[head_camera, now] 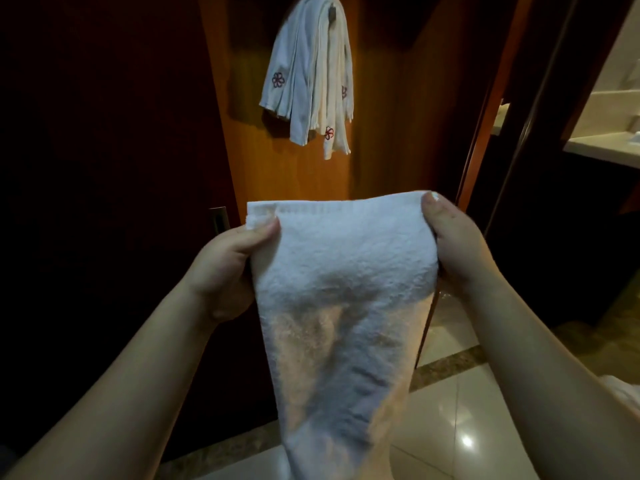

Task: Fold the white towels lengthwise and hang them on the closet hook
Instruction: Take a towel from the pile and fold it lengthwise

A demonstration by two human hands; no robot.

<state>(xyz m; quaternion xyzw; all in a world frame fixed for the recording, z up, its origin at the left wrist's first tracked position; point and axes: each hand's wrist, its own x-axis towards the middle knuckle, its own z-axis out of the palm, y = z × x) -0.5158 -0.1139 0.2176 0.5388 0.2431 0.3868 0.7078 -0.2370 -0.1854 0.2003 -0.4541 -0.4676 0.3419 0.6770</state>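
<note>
Two bare forearms reach into view from the bottom corners, with no sleeves, watches, bracelets or rings visible on either. The left hand [225, 268] shows a broad thumb with a short, unpainted nail. The right hand [457, 244] shows the same: a short, plain thumbnail, trimmed close. Both wrists are uncovered, and the arms are bare right down to the picture's lower edge.

hands [343, 258] gripping white towel [346, 289], towels hung behind [308, 74]
</note>
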